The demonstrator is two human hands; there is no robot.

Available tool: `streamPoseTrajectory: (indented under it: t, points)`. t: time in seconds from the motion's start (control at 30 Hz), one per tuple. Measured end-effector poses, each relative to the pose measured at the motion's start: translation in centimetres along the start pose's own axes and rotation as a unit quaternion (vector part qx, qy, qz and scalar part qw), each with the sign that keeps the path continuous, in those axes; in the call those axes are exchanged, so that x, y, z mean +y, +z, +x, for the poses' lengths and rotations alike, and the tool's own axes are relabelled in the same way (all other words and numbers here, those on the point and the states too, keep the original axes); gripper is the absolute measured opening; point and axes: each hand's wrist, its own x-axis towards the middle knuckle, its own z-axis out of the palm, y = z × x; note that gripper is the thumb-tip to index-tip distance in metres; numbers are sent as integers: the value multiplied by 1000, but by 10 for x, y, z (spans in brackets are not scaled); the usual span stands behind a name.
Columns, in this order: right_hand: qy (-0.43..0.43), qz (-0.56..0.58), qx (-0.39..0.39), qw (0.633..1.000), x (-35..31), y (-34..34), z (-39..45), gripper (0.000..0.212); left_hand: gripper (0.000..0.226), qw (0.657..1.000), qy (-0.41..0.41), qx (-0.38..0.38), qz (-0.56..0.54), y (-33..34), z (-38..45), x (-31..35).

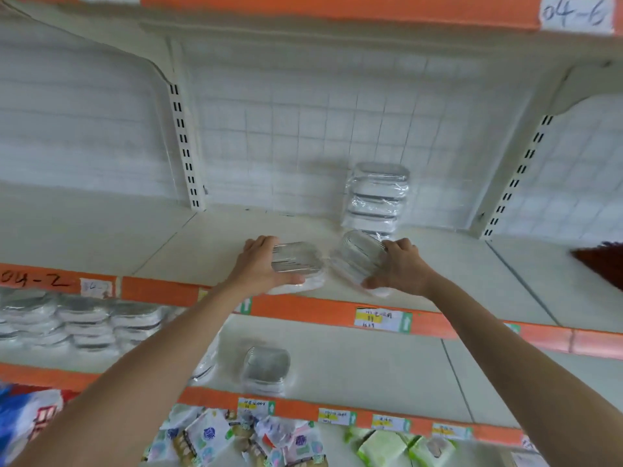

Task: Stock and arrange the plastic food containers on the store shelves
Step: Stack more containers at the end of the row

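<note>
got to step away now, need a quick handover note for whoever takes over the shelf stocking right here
Left hand: grips a container pack at the front of the upper shelf.
Right hand: grips a second pack, tilted, beside the first.
Done: one tall stack stands at the back of this shelf; more stacks sit on the shelf below at left, and a lone pack lies near its middle.
Left: set both held packs down in line, then fill the bare shelf space.
</note>
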Motion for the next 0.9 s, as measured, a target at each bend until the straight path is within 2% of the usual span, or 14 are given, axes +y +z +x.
streamPoseTrajectory:
  t: [0.17,0.27,0.4,0.6,0.7,0.77,0.83,0.9]
  points:
    - [-6,-103,-62,993,39,-10,21,103,81,1000,-13,-24,-7,13,28,6]
    - [-24,-92,-97,991,48,-6,30,104,79,999,-36,-3,-13,9,38,3]
    - [-72,-77,-135,985,47,-7,43,106,77,995,-34,36,-87,2,46,16]
    - [-74,78,-144,984,42,-2,43,118,79,993,62,-20,-98,9,66,65]
    - [-43,242,-178,953,48,-20,31,127,86,991,96,-69,-66,22,76,84]
    - [-46,315,-168,933,51,-36,22,128,88,988,110,-97,-50,32,82,92]
    - [-52,322,-162,931,53,-46,16,120,88,985,119,-114,-53,43,87,96]
    - [-58,287,-149,944,53,-46,16,104,88,983,128,-115,-58,48,90,99]
